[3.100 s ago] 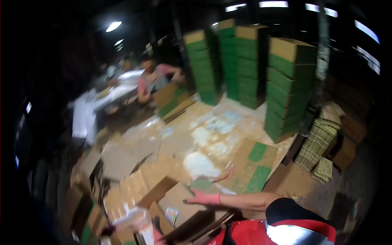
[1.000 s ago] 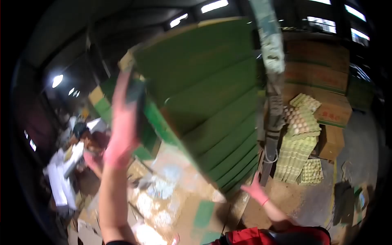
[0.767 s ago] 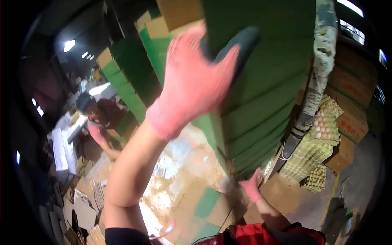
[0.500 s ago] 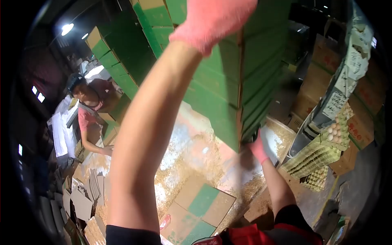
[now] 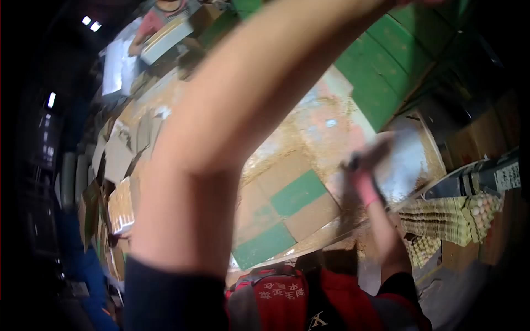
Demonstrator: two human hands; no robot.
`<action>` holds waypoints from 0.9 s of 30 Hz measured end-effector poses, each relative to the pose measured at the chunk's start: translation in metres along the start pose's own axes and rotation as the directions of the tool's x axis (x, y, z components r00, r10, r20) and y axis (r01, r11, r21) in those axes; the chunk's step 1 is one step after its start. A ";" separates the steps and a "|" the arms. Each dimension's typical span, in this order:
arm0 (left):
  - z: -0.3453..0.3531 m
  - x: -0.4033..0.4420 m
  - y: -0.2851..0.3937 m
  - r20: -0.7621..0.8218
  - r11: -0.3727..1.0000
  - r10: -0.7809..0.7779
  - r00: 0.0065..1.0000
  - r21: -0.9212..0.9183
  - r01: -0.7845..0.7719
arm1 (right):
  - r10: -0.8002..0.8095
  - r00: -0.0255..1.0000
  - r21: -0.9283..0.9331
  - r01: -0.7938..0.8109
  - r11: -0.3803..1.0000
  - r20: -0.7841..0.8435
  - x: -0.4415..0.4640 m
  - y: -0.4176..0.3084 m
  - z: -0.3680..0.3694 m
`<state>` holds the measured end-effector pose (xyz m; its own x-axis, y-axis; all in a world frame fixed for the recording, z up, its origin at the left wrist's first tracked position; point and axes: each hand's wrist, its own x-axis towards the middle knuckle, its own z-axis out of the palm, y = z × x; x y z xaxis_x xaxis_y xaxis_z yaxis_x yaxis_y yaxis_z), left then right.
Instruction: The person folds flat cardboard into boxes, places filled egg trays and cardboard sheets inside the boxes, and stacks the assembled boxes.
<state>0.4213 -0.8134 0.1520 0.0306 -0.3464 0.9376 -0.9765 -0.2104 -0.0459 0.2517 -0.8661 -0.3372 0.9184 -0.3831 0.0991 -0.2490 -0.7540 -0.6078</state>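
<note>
My left arm reaches across the view to the upper right. Only a sliver of my left hand (image 5: 420,2), in a pink glove, shows at the top edge, so its fingers are hidden. It is nearest a tall stack of green boxes (image 5: 381,71). My right hand (image 5: 365,185), also gloved in pink, is over the worktable (image 5: 287,138), just below the stack's lower corner. Its fingers are closed around a dark, blurred thing (image 5: 353,161) whose kind I cannot make out. Left of that hand lies a cardboard box (image 5: 259,193) with green patches on its upper face.
Egg trays (image 5: 441,218) stand stacked at the right, with eggs (image 5: 486,212) at their end. Folded cardboard pieces (image 5: 118,154) lean at the left. Across the table a person (image 5: 152,25) in a pink top is beside a white-sided box (image 5: 168,44).
My view has tilted down and turned. My left hand has gone almost out of the top edge. My right hand has come away from the bottom corner of the green stack.
</note>
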 end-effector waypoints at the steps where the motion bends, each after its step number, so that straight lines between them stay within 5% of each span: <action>1: -0.026 -0.047 -0.007 0.070 0.998 -0.065 0.995 0.018 0.064 | 0.094 0.966 0.142 -0.131 0.981 0.241 -0.038 -0.050 -0.002; 3: -0.076 -0.159 -0.029 0.100 0.986 -0.127 0.987 0.118 0.115 | -0.066 0.981 -0.103 0.086 0.991 0.181 -0.086 -0.095 0.024; 4: -0.135 -0.215 -0.034 0.427 0.937 -0.339 0.838 0.078 0.340 | -0.023 0.974 -0.043 0.033 0.999 0.227 -0.097 -0.114 0.031; 5: -0.187 -0.270 -0.024 0.520 0.790 -0.586 0.621 0.198 0.580 | 0.023 0.961 0.009 -0.026 1.000 0.275 -0.108 -0.132 0.034; 7: -0.295 -0.370 -0.006 0.453 0.563 -0.805 0.382 0.383 0.733 | 0.129 0.876 0.254 -0.271 0.928 0.465 -0.118 -0.163 0.036; 9: -0.400 -0.445 0.029 0.346 0.287 -0.923 0.168 0.326 0.901 | 0.063 0.691 0.492 -0.572 0.656 0.720 -0.112 -0.175 0.024; 10: -0.451 -0.466 0.054 0.306 0.201 -0.949 0.077 0.398 0.895 | 0.035 0.709 0.514 -0.542 0.665 0.704 -0.115 -0.189 0.020; 11: -0.464 -0.464 0.056 0.305 0.116 -0.952 0.032 0.261 0.958 | 0.022 0.731 0.538 -0.521 0.663 0.682 -0.115 -0.192 0.008; 12: -0.497 -0.482 0.080 0.251 0.068 -0.968 -0.029 0.370 0.926 | 0.068 0.840 0.452 -0.356 0.818 0.538 -0.108 -0.190 -0.013; 14: -0.574 -0.523 0.121 0.158 0.143 -0.985 0.066 0.545 0.826 | 0.073 0.976 0.229 -0.120 0.966 0.206 -0.114 -0.229 -0.097; 17: -0.654 -0.566 0.162 0.081 0.216 -0.973 0.217 0.659 0.721 | 0.148 0.949 0.497 0.011 0.867 -0.278 -0.156 -0.284 -0.212; 19: -0.683 -0.602 0.180 0.058 0.091 -0.996 0.072 0.740 0.666 | 0.017 0.898 0.295 0.127 0.947 -0.440 -0.163 -0.237 -0.245; 21: -0.691 -0.642 0.198 0.022 0.032 -0.999 0.023 0.761 0.649 | 0.068 0.915 0.046 -0.054 0.997 -0.398 -0.179 -0.212 -0.229; 23: -0.693 -0.677 0.215 0.091 0.144 -0.988 0.123 0.827 0.543 | 0.147 0.897 -0.025 -0.173 0.985 -0.417 -0.182 -0.158 -0.171; 25: -0.693 -0.666 0.219 0.053 0.104 -0.993 0.104 0.811 0.576 | 0.224 0.903 -0.266 -0.332 0.905 -0.367 -0.192 -0.125 -0.098; 27: -0.692 -0.659 0.218 0.040 0.119 -0.989 0.141 0.777 0.618 | 0.332 0.860 -0.260 -0.447 0.856 -0.387 -0.203 -0.115 -0.014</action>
<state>0.0409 0.0018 -0.2373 0.9788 0.1228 0.1639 0.0680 -0.9498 0.3055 0.0893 -0.7088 -0.2762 0.5882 -0.7864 0.1884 -0.7039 -0.6126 -0.3594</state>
